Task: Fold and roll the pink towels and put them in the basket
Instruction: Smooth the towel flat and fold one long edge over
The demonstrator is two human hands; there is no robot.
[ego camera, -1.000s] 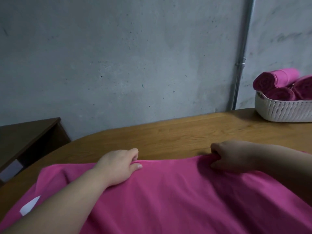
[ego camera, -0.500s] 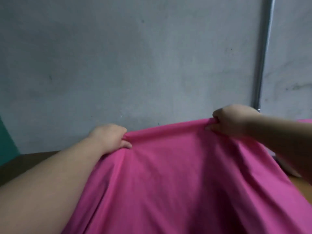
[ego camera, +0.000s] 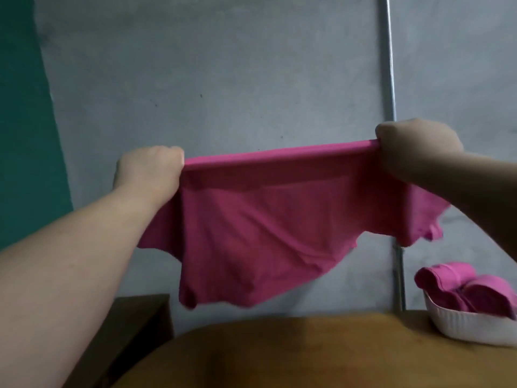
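A pink towel (ego camera: 260, 231) hangs in the air above the wooden table (ego camera: 293, 357), its top edge stretched taut between my two fists. My left hand (ego camera: 149, 170) grips the left end of that edge. My right hand (ego camera: 414, 144) grips the right end, a little higher. The towel's lower edge is ragged and lifted clear of the tabletop. At the right edge stands a white basket (ego camera: 472, 329) with rolled pink towels (ego camera: 470, 289) inside.
A grey concrete wall fills the background, with a vertical metal pipe (ego camera: 390, 79) running down it. A dark wooden side table (ego camera: 134, 323) sits lower at the left. A teal panel (ego camera: 22, 113) covers the far left.
Both hands have raised the towel from lying on the table to hanging clear of it in the air. The view has tilted upward and the basket shows again at the right.
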